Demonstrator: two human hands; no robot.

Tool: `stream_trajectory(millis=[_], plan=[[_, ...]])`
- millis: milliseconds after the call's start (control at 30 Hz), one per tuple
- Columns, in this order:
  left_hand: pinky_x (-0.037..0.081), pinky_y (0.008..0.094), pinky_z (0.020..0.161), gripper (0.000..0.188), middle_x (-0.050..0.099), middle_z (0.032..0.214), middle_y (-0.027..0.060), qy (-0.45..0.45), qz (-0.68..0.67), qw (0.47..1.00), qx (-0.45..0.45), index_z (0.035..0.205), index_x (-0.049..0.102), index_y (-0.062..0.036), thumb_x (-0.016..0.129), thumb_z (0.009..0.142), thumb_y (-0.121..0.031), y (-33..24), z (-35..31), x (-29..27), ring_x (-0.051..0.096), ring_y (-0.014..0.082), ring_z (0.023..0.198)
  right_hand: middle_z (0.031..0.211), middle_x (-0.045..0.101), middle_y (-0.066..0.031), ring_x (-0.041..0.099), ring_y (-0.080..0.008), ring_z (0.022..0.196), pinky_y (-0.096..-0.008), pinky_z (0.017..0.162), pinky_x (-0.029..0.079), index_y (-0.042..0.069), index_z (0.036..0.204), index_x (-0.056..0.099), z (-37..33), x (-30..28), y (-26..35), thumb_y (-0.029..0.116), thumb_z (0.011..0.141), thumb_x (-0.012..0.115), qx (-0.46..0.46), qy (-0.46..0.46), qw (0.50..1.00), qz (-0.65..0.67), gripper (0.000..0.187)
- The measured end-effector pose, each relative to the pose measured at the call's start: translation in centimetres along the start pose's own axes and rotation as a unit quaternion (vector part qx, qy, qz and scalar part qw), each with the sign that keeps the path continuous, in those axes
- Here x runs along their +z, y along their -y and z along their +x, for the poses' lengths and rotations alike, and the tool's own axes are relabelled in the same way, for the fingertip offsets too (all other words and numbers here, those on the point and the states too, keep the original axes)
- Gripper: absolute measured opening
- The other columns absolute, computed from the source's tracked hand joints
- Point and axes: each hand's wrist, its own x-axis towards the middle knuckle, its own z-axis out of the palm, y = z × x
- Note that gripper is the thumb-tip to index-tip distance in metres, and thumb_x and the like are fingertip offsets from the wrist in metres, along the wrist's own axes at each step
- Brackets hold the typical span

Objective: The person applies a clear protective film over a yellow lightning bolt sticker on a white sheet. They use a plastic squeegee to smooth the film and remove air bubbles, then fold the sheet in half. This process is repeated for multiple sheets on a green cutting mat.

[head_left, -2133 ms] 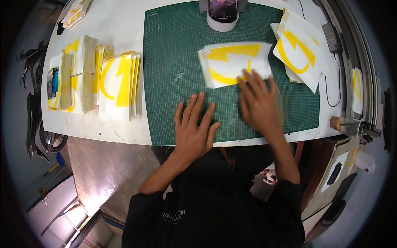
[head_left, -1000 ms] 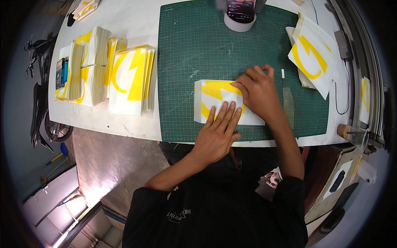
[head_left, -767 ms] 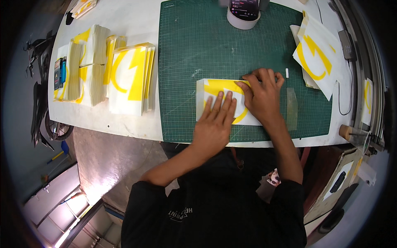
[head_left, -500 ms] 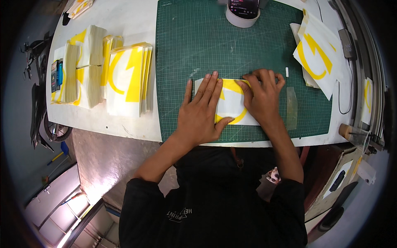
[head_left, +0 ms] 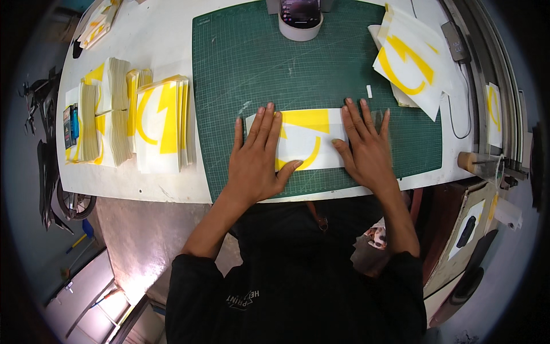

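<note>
A white paper or film sheet with a yellow print [head_left: 301, 146] lies on the green cutting mat [head_left: 258, 63] in front of me, its far edge folded over toward me. My left hand [head_left: 255, 153] rests flat on its left end, fingers outstretched and thumb along the near edge. Across the right end my right hand [head_left: 368, 148] lies flat too, with its fingers spread. The yellow band along the fold shows between the two hands. Both ends of the sheet are partly covered by my hands.
Stacks of similar yellow-and-white pieces [head_left: 163, 123] stand on the white table at left, with small blue and black items [head_left: 71, 123] on one. Loose printed sheets [head_left: 409, 69] overlap the mat's right side. A phone [head_left: 300, 12] leans in a white roll [head_left: 301, 32] at the back.
My right hand has let go of the sheet's far edge and spread flat on its right end. The far flap now lies folded down. The whole view has shifted slightly.
</note>
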Motion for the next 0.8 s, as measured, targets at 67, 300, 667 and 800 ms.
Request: stream_trajectory(millis=[67, 300, 667, 800], plan=[[0.016, 0.0682, 0.126, 0.097, 0.031, 0.170, 0.0280, -0.026, 0.009, 1.000, -0.015, 0.162, 0.032, 0.0069, 0.060, 0.099, -0.062, -0.6, -0.1, 0.4, 0.030, 0.0422, 0.159, 0.159, 0.049, -0.0190, 0.043, -0.0367, 0.150, -0.0698, 0.122, 0.020, 0.001, 0.153, 0.054, 0.1, -1.1, 0.6, 0.042, 0.104, 0.064, 0.015, -0.054, 0.998, -0.014, 0.065], [0.019, 0.0689, 0.125, 0.087, 0.040, 0.164, 0.0317, -0.104, 0.008, 0.991, -0.082, 0.155, 0.040, 0.0101, 0.063, 0.101, -0.054, -3.4, -1.3, 2.4, 0.037, 0.0476, 0.153, 0.121, 0.065, -0.0179, 0.061, -0.0330, 0.111, -0.0506, 0.094, 0.043, 0.000, 0.119, 0.065, -4.9, -0.1, -2.0, 0.027, 0.092, 0.083, 0.327, -0.137, 0.930, 0.095, 0.043], [0.012, 0.0692, 0.126, 0.099, 0.027, 0.170, 0.0335, -0.026, -0.050, 0.997, -0.049, 0.162, 0.026, 0.0122, 0.064, 0.099, -0.055, -2.1, -2.2, 0.8, 0.023, 0.0463, 0.161, 0.088, 0.066, -0.0096, 0.064, -0.0254, 0.082, -0.0420, 0.086, 0.045, 0.004, 0.118, 0.073, -3.3, -0.2, 6.9, 0.002, 0.091, 0.076, -0.068, -0.135, 0.968, 0.202, 0.027], [0.013, 0.0694, 0.126, 0.100, 0.026, 0.169, 0.0339, -0.022, -0.038, 0.998, -0.049, 0.161, 0.026, 0.0130, 0.064, 0.099, -0.055, -2.1, -2.4, 0.6, 0.024, 0.0470, 0.160, 0.094, 0.064, -0.0084, 0.062, -0.0258, 0.085, -0.0442, 0.085, 0.045, 0.008, 0.118, 0.074, -2.5, 2.0, 1.2, 0.004, 0.085, 0.073, -0.039, -0.203, 0.976, 0.060, 0.033]])
